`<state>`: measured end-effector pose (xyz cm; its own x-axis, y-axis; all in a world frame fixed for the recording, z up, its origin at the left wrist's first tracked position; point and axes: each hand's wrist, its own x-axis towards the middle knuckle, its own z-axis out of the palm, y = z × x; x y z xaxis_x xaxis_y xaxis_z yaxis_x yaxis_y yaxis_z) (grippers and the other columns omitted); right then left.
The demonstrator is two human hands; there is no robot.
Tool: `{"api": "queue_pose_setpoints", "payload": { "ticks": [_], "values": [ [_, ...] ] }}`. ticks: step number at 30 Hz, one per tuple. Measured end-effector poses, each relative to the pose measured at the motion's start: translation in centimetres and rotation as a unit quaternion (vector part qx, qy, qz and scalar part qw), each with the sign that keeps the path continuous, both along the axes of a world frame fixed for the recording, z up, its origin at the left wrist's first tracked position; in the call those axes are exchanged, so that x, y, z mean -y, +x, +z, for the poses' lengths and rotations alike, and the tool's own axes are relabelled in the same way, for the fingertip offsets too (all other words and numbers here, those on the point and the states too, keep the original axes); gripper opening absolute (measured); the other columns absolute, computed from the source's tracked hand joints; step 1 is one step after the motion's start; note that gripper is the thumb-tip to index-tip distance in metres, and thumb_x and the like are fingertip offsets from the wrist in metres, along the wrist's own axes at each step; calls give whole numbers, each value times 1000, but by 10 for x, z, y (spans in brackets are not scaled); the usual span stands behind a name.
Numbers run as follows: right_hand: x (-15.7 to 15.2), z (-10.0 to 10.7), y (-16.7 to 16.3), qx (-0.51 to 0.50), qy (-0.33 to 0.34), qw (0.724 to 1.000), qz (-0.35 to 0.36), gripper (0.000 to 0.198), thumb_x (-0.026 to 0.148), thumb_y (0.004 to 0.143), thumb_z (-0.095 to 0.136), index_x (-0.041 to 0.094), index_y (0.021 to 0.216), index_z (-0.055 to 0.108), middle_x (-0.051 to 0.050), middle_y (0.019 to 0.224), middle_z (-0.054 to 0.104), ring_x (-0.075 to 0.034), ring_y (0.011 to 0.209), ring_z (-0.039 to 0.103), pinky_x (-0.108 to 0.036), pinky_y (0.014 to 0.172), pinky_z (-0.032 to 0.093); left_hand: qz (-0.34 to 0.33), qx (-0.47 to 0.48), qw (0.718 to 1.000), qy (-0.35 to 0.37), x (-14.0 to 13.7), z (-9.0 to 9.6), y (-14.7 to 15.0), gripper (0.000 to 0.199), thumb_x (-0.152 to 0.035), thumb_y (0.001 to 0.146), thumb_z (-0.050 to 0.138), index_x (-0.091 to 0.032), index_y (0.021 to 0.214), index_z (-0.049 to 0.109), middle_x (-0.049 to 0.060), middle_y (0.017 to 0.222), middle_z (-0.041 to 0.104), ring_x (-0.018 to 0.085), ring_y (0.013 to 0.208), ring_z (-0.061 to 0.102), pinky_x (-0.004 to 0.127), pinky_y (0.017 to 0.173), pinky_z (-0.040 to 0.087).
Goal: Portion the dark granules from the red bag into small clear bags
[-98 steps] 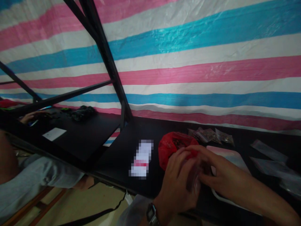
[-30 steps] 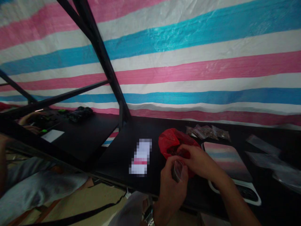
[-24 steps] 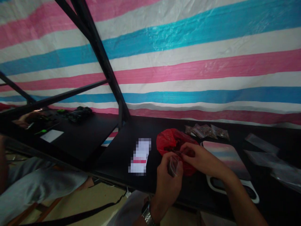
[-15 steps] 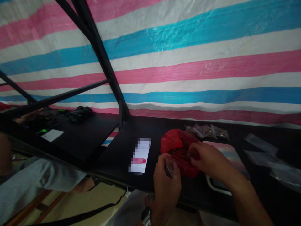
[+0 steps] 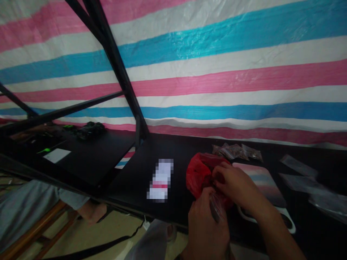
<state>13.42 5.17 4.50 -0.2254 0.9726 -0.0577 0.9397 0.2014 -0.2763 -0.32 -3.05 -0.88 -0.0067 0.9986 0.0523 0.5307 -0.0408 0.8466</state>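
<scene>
A red plastic bag [image 5: 195,173] stands with its mouth open on the black table, small dark contents inside it. My left hand [image 5: 207,224] is closed on a small clear plastic bag [image 5: 216,207], held against the red bag's near side. Reaching in from the right, my right hand [image 5: 238,184] has its fingertips pinched together at the red bag's mouth. What they hold, if anything, is hidden. Under my right forearm lies a flat, white-edged device [image 5: 264,180] with a shiny top, partly covered by the arm.
Several filled small clear bags [image 5: 235,151] lie behind the red bag. Flat clear bags [image 5: 300,182] are spread at the right. A blurred-out white panel [image 5: 161,180] lies at the left. A black metal frame [image 5: 119,72] rises beyond it, near another person's leg [image 5: 29,216].
My left hand has moved right and nearer to me with the small clear bag. My right hand has shifted slightly left, its fingers still at the red bag's mouth.
</scene>
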Motion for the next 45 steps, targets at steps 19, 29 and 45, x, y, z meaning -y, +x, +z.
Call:
{"api": "queue_pose_setpoints", "payload": {
  "ticks": [19, 29, 45],
  "values": [
    [9, 6, 28, -99, -2, 995, 5, 16, 15, 86, 69, 24, 96, 78, -6, 102, 81, -26, 97, 73, -34, 83, 45, -17, -107, 981, 164, -16, -13, 18, 36, -8, 84, 58, -21, 117, 66, 13, 108, 78, 34, 100, 75, 51, 93, 58],
    [-1, -7, 20, -52, 40, 998, -18, 13, 18, 93, 67, 23, 101, 77, -9, 109, 80, -28, 104, 72, -35, 88, 45, -13, 20, 997, 77, -6, -12, 13, 24, -14, 92, 56, -24, 110, 68, 11, 102, 78, 31, 94, 75, 42, 85, 54],
    [6, -12, 17, -230, -73, 970, 13, 8, 23, 88, 64, 24, 89, 72, -1, 85, 79, -20, 76, 71, -29, 68, 46, 66, 183, 978, 75, -33, -11, -3, 22, -8, 85, 62, -21, 104, 63, 3, 97, 68, 19, 86, 65, 31, 81, 50]
  ]
}}
